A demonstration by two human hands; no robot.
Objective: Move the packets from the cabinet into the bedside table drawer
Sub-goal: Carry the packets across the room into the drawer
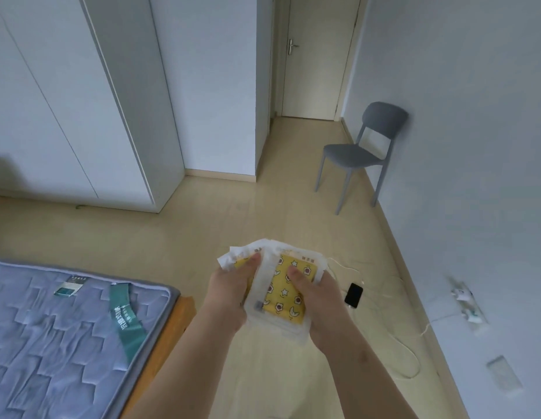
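Left hand (230, 294) and right hand (320, 300) clamped the packets (285, 293) beside the bed (66, 343). Flat thumbs would likely stop them sliding.

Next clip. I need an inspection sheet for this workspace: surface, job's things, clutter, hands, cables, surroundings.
Surface: pale wood floor; bare quilted mattress on a wooden bed frame at lower left.
Job's things: packets, yellow-patterned with white edges, held as a bundle in front of the person; the bedside table drawer is not in view.
Clutter: dark phone on the floor.
Grippers: left hand and right hand both grip the packets, thumbs on top.
Cables: white cable trails over the floor by the phone; blurred power strip near the wall.
Surroundings: wardrobe with doors shut, grey chair against the wall, closed door.
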